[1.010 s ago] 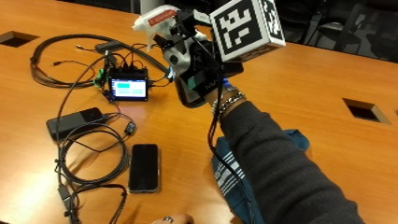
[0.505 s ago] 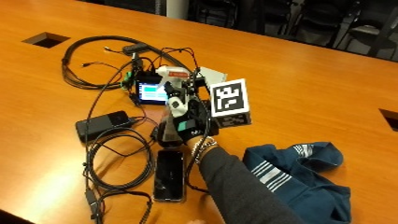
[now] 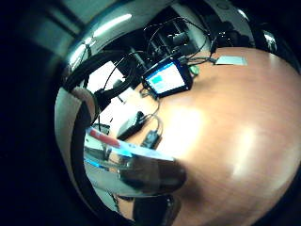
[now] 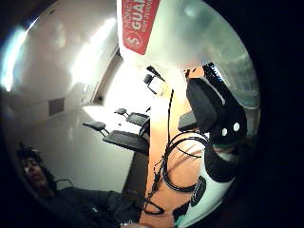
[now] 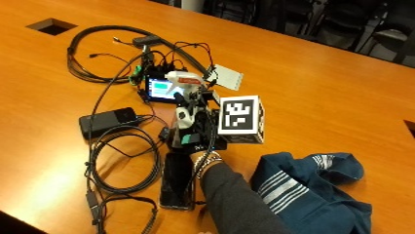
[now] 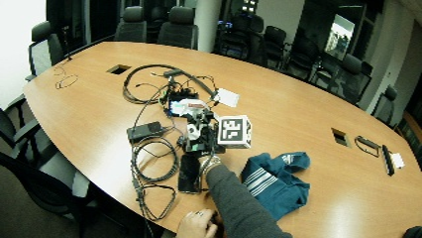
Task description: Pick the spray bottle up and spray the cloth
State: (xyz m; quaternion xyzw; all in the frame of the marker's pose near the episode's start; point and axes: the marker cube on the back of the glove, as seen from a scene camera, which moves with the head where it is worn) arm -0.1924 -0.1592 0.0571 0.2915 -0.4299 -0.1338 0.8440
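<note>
Spray bottle (image 5: 183,80): right hand (image 5: 195,129) is gripping it, lifted off the desk (image 5: 324,87). Cloth (image 5: 311,187) is lying near right, unsprayed, judging by position.

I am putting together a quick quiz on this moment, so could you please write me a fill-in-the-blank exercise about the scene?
1. The gloved right hand holds the spray bottle above the ____ table.
2. The cloth is dark ____ with white stripes.
3. The cloth lies on the table, ____ from the spray bottle.
4. The black phone lies flat on the table beside the person's ____.

Missing words: wooden; blue; apart; forearm
</note>
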